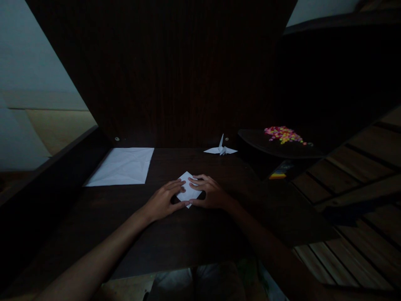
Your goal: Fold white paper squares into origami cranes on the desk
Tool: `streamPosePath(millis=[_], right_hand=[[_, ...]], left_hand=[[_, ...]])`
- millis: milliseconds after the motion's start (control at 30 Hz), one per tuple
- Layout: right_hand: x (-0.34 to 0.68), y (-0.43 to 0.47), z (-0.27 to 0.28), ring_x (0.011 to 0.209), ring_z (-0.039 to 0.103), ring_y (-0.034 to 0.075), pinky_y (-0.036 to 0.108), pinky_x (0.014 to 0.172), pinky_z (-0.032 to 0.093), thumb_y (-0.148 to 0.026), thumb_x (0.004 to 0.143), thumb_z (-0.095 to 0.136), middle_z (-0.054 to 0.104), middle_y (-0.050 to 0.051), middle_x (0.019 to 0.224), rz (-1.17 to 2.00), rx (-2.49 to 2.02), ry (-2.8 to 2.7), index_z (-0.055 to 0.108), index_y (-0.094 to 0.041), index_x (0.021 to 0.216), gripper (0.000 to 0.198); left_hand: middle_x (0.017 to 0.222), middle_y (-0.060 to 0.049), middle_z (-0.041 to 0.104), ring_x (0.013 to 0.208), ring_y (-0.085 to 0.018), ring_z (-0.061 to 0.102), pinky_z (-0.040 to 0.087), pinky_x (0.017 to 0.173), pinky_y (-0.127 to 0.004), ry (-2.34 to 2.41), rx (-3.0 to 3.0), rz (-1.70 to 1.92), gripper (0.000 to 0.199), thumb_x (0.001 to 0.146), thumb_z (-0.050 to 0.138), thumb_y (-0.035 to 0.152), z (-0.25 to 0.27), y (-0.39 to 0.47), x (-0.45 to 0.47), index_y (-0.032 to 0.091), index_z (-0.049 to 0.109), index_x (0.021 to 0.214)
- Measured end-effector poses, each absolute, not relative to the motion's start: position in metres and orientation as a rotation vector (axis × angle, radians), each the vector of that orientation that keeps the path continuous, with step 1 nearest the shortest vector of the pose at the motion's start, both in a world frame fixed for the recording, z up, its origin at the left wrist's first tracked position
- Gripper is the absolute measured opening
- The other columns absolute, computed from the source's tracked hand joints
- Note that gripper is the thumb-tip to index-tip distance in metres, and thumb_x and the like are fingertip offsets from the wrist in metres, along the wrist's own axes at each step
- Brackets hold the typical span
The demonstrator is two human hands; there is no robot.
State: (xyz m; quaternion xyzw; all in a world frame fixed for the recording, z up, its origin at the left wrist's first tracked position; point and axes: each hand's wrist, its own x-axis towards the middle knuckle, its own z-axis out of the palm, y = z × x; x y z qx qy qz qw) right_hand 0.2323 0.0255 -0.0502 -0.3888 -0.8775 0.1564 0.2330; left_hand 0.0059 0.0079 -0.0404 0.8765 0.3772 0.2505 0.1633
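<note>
A small white square of folded paper (189, 193) lies on the dark desk, turned so one corner points toward me. My left hand (163, 200) holds its left side, fingertips on top and thumb at the near corner. From the right, my right hand (213, 193) grips the same paper, its fingers on the upper face and its thumb near that corner, close to the other thumb. Behind my hands stands a white origami crane (221, 149) with its wings spread. To the left, a larger creased white paper sheet (125, 166) lies flat.
A dark back panel (175, 75) rises behind the desk (175, 246). On the right, a rounded shelf (250, 136) bears a pile of small colourful pieces (284, 135). A yellow-orange item (278, 176) sits beneath it. A low side board (56, 167) borders the left.
</note>
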Motion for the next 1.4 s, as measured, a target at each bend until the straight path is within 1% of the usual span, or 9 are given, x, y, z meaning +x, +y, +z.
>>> streamPosePath(millis=[233,433,633,733,900,967,1067,1267,1400], right_hand=[[0.2314,0.0264,-0.0443,0.125,0.044,0.029,0.05,0.1,0.036,-0.048,0.069,0.071,0.052,0.007,0.135,0.41,-1.046,-2.472,0.059,-0.025,0.121,0.058],[0.2302,0.0247,-0.042,0.126,0.042,0.028,0.05,0.101,0.035,-0.055,0.069,0.068,0.05,0.006,0.136,0.42,-1.078,-2.487,0.058,-0.024,0.122,0.062],[0.2309,0.0242,-0.0436,0.127,0.042,0.028,0.049,0.102,0.034,-0.055,0.067,0.069,0.051,0.006,0.136,0.416,-1.101,-2.47,0.058,-0.025,0.123,0.065],[0.2308,0.0239,-0.0432,0.126,0.042,0.028,0.049,0.102,0.034,-0.057,0.065,0.07,0.052,0.007,0.135,0.419,-1.081,-2.476,0.057,-0.023,0.124,0.069],[0.2304,0.0224,-0.0422,0.127,0.042,0.028,0.047,0.102,0.034,-0.059,0.064,0.07,0.052,0.007,0.134,0.444,-1.095,-2.464,0.058,-0.023,0.123,0.071],[0.2305,0.0223,-0.0429,0.127,0.041,0.028,0.047,0.103,0.034,-0.061,0.063,0.07,0.052,0.007,0.135,0.456,-1.107,-2.453,0.057,-0.022,0.124,0.074],[0.23,0.0229,-0.0448,0.127,0.041,0.029,0.047,0.104,0.033,-0.062,0.061,0.07,0.051,0.007,0.135,0.473,-1.109,-2.442,0.056,-0.022,0.125,0.077],[0.2246,0.022,-0.0476,0.125,0.045,0.028,0.046,0.102,0.035,-0.055,0.066,0.071,0.056,0.007,0.131,0.435,-1.134,-2.392,0.061,-0.023,0.12,0.064],[0.2234,0.0203,-0.0499,0.124,0.045,0.028,0.046,0.1,0.036,-0.056,0.066,0.07,0.056,0.008,0.131,0.379,-1.136,-2.388,0.059,-0.023,0.122,0.066]], left_hand=[[0.126,-0.012,0.059,0.123,-0.026,0.048,0.041,0.103,-0.042,1.079,2.478,0.73,0.035,0.079,0.06,0.048,-0.038,0.0059,0.0077,0.018,0.062,0.097],[0.128,-0.012,0.057,0.125,-0.026,0.046,0.04,0.104,-0.042,1.096,2.489,0.693,0.04,0.079,0.06,0.05,-0.0381,0.0045,0.0074,0.017,0.061,0.103],[0.133,-0.012,0.053,0.126,-0.027,0.045,0.037,0.106,-0.044,1.103,2.48,0.673,0.041,0.077,0.061,0.05,-0.0367,0.0036,0.0073,0.017,0.061,0.103],[0.135,-0.011,0.051,0.129,-0.026,0.041,0.036,0.107,-0.044,1.067,2.483,0.621,0.044,0.078,0.061,0.05,-0.037,0.0056,0.004,0.018,0.061,0.107],[0.136,-0.009,0.051,0.128,-0.024,0.042,0.036,0.106,-0.044,1.057,2.516,0.625,0.031,0.088,0.051,0.037,-0.0423,0.0093,0.0003,0.02,0.06,0.113],[0.133,-0.009,0.054,0.126,-0.023,0.045,0.038,0.104,-0.043,1.076,2.525,0.652,0.029,0.089,0.05,0.034,-0.0443,0.0102,0.0013,0.02,0.062,0.112],[0.128,-0.009,0.058,0.123,-0.022,0.048,0.041,0.103,-0.042,1.079,2.517,0.698,0.028,0.089,0.05,0.034,-0.0456,0.0112,0.0034,0.02,0.064,0.108],[0.128,-0.009,0.058,0.123,-0.023,0.049,0.041,0.103,-0.043,1.085,2.47,0.748,0.026,0.087,0.054,0.035,-0.0457,0.0126,0.0052,0.02,0.066,0.105],[0.128,-0.009,0.059,0.122,-0.023,0.05,0.041,0.103,-0.042,1.126,2.431,0.741,0.026,0.085,0.055,0.034,-0.0455,0.0116,0.0072,0.019,0.068,0.102]])
